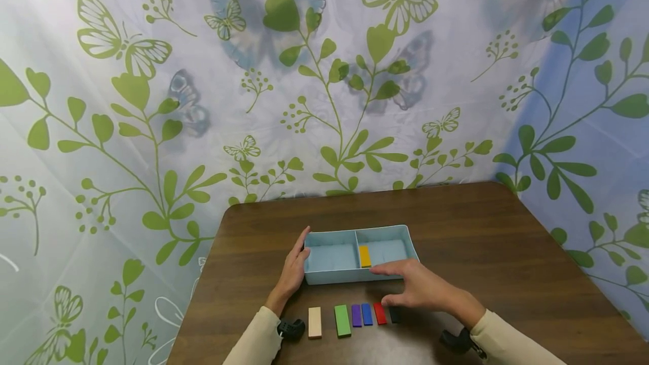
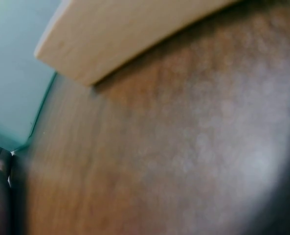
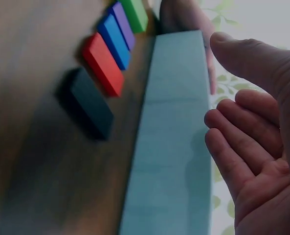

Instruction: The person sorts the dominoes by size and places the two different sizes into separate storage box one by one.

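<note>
A light blue two-compartment box (image 1: 332,277) stands on the table. Along its left side lies my left hand (image 1: 292,269), fingers extended and touching the wall, thumb near the rim. My right hand (image 1: 423,286) hovers over the front right edge of the box with thumb and fingers apart; its palm holds nothing in the right wrist view. A yellow block (image 1: 365,256) sits in the right compartment beside the divider. In front of the box is a row of blocks: beige (image 1: 315,322), green (image 1: 342,320), purple (image 1: 356,315), blue (image 1: 367,314), red (image 1: 379,313) and black (image 3: 90,103).
The brown wooden table (image 1: 471,224) extends behind the box and to both sides. A patterned curtain (image 1: 324,100) with leaves and butterflies hangs behind and around it. Dark wrist straps (image 1: 291,330) sit at both cuffs.
</note>
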Tool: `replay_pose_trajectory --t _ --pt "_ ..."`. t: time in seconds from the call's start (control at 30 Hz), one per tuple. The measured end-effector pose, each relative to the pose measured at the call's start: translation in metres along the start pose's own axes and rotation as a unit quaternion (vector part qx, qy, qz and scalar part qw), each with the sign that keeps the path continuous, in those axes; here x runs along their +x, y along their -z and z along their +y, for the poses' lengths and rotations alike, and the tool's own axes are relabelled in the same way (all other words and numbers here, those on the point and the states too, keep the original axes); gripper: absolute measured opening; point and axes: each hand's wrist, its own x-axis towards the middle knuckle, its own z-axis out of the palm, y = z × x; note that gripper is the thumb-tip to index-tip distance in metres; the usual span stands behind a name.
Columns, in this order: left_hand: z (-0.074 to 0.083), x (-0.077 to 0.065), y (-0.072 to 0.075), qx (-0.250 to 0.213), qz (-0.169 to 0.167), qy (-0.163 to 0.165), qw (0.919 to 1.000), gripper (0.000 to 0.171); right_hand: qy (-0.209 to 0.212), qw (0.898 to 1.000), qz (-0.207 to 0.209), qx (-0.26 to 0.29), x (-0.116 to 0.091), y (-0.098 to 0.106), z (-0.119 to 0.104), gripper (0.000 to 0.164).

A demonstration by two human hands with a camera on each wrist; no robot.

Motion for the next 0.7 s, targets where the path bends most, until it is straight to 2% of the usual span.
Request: replay_pose_trajectory --t 0.07,0.3,0.43,0.7 --pt "0.002 0.0 0.001 -0.003 -0.009 0.006 0.9999 0.053 0.009 1.0 -0.004 -0.006 0.0 -0.007 0.001 0.063" --pt "0.037 -0.007 0.006 0.0 -0.036 0.022 0.9991 0.053 0.016 1.0 -0.017 -0.003 0.003 -0.028 -0.004 0.063" --pt "0.037 -0.007 0.006 -0.002 -0.033 0.02 0.9993 0.052 0.012 1.0 -0.017 0.006 0.004 -0.037 -0.006 0.065" --pt "0.038 -0.008 0.006 -0.012 -0.03 0.014 0.9994 0.052 0.033 0.999 -0.016 0.008 0.008 -0.054 -0.006 0.068"
